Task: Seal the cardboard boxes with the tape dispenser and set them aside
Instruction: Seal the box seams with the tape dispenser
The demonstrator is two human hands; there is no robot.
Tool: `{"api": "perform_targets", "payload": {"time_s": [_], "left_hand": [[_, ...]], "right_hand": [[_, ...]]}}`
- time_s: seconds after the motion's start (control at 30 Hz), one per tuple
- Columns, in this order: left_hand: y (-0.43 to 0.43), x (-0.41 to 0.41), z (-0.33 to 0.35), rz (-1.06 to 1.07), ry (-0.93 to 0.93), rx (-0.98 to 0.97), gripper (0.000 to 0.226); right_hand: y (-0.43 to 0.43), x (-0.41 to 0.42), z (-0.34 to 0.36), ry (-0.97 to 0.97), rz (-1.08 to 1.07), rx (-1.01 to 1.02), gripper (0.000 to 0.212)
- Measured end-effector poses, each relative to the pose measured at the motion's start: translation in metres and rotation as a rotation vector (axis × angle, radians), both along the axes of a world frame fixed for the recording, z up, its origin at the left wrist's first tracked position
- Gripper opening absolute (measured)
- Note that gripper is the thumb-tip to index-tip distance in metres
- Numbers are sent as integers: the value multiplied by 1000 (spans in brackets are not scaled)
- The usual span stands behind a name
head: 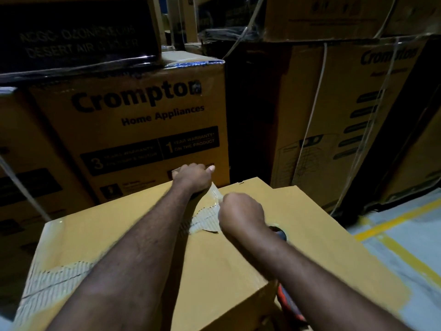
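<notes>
The plain brown cardboard box [226, 271] fills the lower centre of the view; its top is smooth kraft board with a glossy band along the left edge. Two patches are stripped of their outer layer, exposing pale ribbed fluting: one torn patch [205, 222] near the centre of the top, one ragged patch [52, 283] at the near left corner. The left hand [191, 179] grips the far edge of the top, fingers curled over and hidden behind it, thumb extended along the edge. The right hand [241, 212] is closed into a fist and pinches a strip of clear glossy tape [216, 193], which runs taut from under the left hand; the fingertips are not visible. A red-and-black object [291, 306] lies at the near right edge, mostly hidden by the right forearm; its type cannot be determined. Behind the far edge stands a printed brown carton [143, 120] marked "Crompton Home Appliances". Beside it is a strapped carton [338, 111] bound with white cord, its print blurred. A grey floor with yellow lines [405, 237] shows at right.
</notes>
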State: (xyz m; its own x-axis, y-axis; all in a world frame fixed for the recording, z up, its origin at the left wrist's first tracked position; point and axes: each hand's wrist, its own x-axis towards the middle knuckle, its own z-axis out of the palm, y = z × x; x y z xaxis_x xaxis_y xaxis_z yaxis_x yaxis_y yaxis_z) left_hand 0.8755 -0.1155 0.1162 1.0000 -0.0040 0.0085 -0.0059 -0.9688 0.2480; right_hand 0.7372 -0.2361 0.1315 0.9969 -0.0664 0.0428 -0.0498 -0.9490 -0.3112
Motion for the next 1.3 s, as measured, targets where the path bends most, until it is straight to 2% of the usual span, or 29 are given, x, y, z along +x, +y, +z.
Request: {"api": "perform_targets", "payload": {"time_s": [0.1,0.17,0.27,0.37,0.5,0.67,0.83,1.07,1.2,1.3], "left_hand": [[23,11,1,-42,160,-209,54],[32,15,-1,-68,185,-264,45],[35,18,-4,-77,132,-289,35],[39,23,-9,-60,131,-300,32],[42,32,-18,-49,133,-267,35],[26,43,-19,37,215,21,74],[14,30,-20,61,61,132,79],[17,23,-6,52,28,5,72],[15,20,-6,100,1,-46,54],[20,17,-4,103,-28,-224,38]], "right_hand": [[14,47,-4,1,-68,89,20],[27,74,-4,-24,-109,92,20],[44,100,-3,-68,-138,122,25],[46,108,-11,-59,-76,193,32],[37,107,-21,-90,-9,102,30],[16,86,-21,33,108,81,48],[4,44,-30,205,156,143,71],[-17,-8,-22,252,200,105,78],[-28,-39,-21,246,179,44,90],[-30,-48,-26,241,172,69,92]]}}
